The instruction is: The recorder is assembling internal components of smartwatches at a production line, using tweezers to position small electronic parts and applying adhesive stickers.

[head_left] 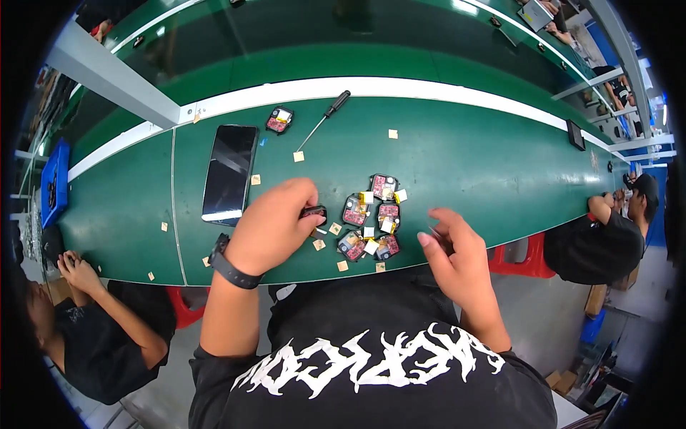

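Observation:
My left hand (280, 214), with a dark watch band on its wrist, is closed on a small black device housing (313, 212), held edge-up just over the green bench. To its right lies a cluster of several open black housings with red circuit boards; one housing (355, 211) is nearest to that hand. Small white battery packs with yellow tape, such as this battery pack (369, 232), lie on and between them. On the other side of the cluster, my right hand (461, 254) hovers at the bench edge, thumb and forefinger apart, other fingers curled. I see nothing held in it.
A large black smartphone (230, 171) lies left of my hands. Beyond are another open housing (279, 120) and a black-handled screwdriver (325, 121). Small tan squares (393, 134) are scattered about. A post (118, 71) rises at the far left. People sit on both sides.

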Motion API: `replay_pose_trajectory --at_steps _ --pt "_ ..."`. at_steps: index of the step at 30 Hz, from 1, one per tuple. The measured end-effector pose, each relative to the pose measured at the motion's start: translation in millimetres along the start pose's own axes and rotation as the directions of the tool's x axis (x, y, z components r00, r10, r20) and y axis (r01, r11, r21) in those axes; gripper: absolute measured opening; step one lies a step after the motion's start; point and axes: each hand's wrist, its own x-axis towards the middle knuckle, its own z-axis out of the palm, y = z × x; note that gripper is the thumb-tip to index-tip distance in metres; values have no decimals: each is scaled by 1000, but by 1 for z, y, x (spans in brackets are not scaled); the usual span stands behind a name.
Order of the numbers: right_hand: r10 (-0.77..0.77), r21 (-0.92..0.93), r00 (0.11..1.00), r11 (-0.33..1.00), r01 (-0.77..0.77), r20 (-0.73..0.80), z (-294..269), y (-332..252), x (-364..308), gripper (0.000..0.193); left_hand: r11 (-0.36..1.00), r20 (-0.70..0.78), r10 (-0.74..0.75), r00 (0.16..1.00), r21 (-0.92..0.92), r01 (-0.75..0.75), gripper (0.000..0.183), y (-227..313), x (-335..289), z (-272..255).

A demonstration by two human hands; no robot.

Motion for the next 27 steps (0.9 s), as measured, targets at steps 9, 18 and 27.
replay_pose_trajectory --at_steps 9,18,27 --pt "-415 33 887 908 417 203 11 -18 6 25 528 -10 -277 961 -837 144 19 26 -52 29" --pt "-542 -49 825 831 555 159 23 -25 10 21 665 -240 -242 940 -747 -19 29 57 -63 50" --pt "-519 -107 842 838 535 147 25 -12 1 19 904 -355 -15 935 -405 -139 30 73 -55 52"
